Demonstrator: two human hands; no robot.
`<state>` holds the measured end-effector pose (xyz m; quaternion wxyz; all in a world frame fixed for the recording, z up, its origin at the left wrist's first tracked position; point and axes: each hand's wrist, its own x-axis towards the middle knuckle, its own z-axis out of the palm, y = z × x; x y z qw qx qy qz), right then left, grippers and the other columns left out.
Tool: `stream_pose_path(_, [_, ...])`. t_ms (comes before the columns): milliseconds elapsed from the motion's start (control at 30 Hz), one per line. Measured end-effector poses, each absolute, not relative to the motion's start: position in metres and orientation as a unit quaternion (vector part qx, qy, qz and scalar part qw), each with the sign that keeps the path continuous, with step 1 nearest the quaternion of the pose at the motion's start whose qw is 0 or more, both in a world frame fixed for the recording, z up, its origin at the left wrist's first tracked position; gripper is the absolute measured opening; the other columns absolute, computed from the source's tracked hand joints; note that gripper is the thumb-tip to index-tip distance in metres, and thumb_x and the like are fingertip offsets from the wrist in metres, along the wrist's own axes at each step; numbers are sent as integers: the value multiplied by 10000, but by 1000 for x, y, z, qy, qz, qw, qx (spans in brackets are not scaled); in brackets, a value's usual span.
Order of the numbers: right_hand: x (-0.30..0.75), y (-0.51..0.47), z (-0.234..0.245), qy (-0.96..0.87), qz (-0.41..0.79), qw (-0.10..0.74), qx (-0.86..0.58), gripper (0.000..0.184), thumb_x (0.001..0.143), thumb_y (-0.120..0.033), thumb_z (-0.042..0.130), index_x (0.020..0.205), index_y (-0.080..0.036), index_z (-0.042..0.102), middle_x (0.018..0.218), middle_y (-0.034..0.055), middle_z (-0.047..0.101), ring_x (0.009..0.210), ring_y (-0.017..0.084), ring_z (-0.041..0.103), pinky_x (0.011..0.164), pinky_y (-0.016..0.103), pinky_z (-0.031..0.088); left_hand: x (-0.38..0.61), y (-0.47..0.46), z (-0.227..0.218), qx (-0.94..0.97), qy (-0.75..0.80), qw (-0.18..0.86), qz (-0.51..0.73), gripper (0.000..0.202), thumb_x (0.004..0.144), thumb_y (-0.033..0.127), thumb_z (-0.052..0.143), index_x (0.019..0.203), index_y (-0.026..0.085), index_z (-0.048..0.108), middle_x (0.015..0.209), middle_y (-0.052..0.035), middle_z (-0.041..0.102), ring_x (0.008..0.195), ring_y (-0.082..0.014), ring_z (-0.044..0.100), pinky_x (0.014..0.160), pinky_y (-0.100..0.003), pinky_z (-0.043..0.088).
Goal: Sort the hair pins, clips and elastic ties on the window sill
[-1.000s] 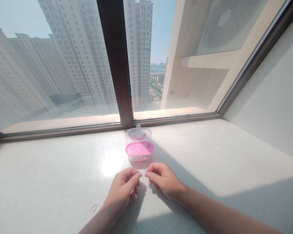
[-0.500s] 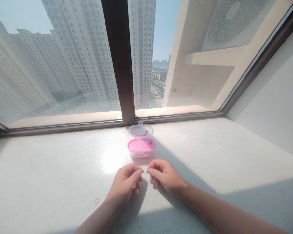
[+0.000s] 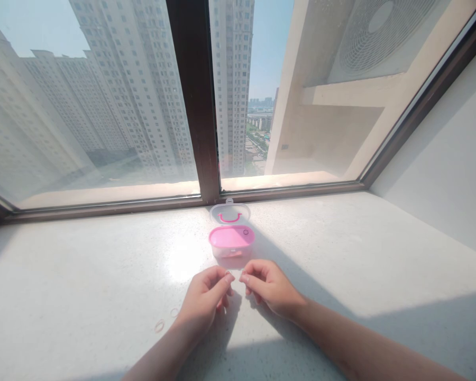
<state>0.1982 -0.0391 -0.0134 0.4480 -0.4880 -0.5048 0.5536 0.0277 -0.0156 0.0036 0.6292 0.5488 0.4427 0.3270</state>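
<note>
My left hand (image 3: 208, 292) is closed in a pinch, thumb tip against the fingers, just in front of a small oval box (image 3: 224, 252). Facing it across a narrow gap, my right hand (image 3: 270, 288) makes a similar pinch. Something tiny and pale seems to show at the fingertips, too small to name. The box has a pink oval top (image 3: 226, 238) with a small dark ring (image 3: 245, 232) on it. Behind it lies a clear lid (image 3: 214, 214) with a pink handle (image 3: 230, 219). Left of my left wrist lie a pinkish ring (image 3: 157, 329) and a fainter ring (image 3: 174, 313).
The pale speckled sill (image 3: 83, 275) runs up to a brown window frame (image 3: 206, 132), close behind the lid. A white wall (image 3: 440, 159) bounds the right side. Bright sun glare (image 3: 184, 259) falls left of the box, and shadows cross the right.
The whole view has shifted slightly, so everything sits a little farther right. Both hands keep the same pinched pose in front of the box.
</note>
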Motion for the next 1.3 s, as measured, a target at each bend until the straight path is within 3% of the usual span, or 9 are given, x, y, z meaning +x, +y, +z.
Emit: stream_pose_path(1300, [198, -40, -12, -497, 557, 452, -489, 215, 791, -330, 625, 699, -149, 556, 540, -24, 557, 388, 66, 446, 401, 192, 364, 27, -14, -4, 553, 448, 616, 337, 328, 759, 441, 649, 657, 134, 599, 572, 0, 564, 441, -93, 487, 414, -191, 338])
